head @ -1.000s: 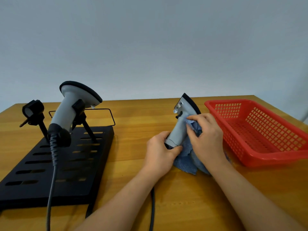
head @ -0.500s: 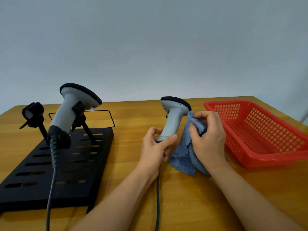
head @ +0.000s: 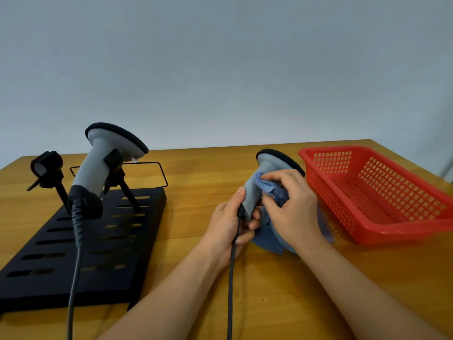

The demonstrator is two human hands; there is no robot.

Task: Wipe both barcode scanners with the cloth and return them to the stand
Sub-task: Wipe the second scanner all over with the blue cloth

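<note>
A grey barcode scanner (head: 269, 165) with a black-rimmed head stands upright in my left hand (head: 229, 224), which grips the base of its handle where the black cable leaves. My right hand (head: 293, 207) presses a blue cloth (head: 268, 238) against the right side of the handle; part of the cloth hangs down to the table. A second grey scanner (head: 103, 163) sits in the right clip of the black slotted stand (head: 103, 244) on the left. The stand's left clip (head: 47, 168) holds nothing.
A red plastic basket (head: 392, 227) sits on the wooden table (head: 196, 173) just right of my hands. Two black cables (head: 230, 290) run toward the near table edge. A thin black wire frame (head: 161, 173) rises behind the stand.
The held scanner has turned from facing left to head away from me. My right hand has brought the cloth from beside the head onto the handle, and the left hand's grip shifted lower.
</note>
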